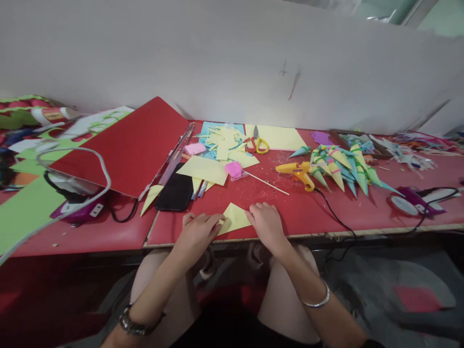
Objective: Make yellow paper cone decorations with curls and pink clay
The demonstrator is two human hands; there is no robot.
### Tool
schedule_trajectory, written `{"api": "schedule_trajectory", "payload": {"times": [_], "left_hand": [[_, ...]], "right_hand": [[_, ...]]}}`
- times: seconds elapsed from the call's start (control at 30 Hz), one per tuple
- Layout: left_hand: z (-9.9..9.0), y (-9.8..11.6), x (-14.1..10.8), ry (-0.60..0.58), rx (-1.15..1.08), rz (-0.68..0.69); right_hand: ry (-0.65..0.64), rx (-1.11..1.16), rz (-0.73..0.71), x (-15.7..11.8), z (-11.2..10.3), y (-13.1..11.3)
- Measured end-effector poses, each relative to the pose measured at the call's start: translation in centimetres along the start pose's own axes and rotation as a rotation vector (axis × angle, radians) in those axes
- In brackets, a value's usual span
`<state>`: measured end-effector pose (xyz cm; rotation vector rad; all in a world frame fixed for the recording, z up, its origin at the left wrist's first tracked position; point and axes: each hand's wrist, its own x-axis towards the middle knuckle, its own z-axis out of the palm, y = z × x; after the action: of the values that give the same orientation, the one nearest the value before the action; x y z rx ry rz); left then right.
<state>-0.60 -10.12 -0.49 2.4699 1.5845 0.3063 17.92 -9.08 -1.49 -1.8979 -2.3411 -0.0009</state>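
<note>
A piece of pale yellow paper [235,218] with a pointed top lies at the front edge of the red table. My left hand [201,231] grips its left side, thumb and fingers closed at the edge. At the right corner, the closed fingers of my right hand [267,222] hold the paper down. Just beyond lie a thin wooden stick [268,182], a pink paper piece [234,169] and a larger yellow sheet [203,167]. A black phone [176,189] rests left of my left hand.
A yellow glue gun [297,170] with a black cord lies right of centre, beside several yellow and blue paper cones [339,166]. Scissors [258,141] lie near the wall. On the left stand a red board [134,145] and a purple power strip [81,208] with a white cable.
</note>
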Motion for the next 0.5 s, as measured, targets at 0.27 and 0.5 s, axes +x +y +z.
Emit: {"api": "schedule_trajectory", "payload": {"times": [0.27, 0.5], "left_hand": [[0.2, -1.3, 0.1, -0.029, 0.073, 0.092], [-1.1, -3.6, 1.6, -0.171, 0.088, 0.326]], "right_hand": [[0.008, 0.025, 0.011, 0.1, 0.3, 0.0], [0.017, 0.038, 0.015, 0.2, 0.3, 0.0]]}}
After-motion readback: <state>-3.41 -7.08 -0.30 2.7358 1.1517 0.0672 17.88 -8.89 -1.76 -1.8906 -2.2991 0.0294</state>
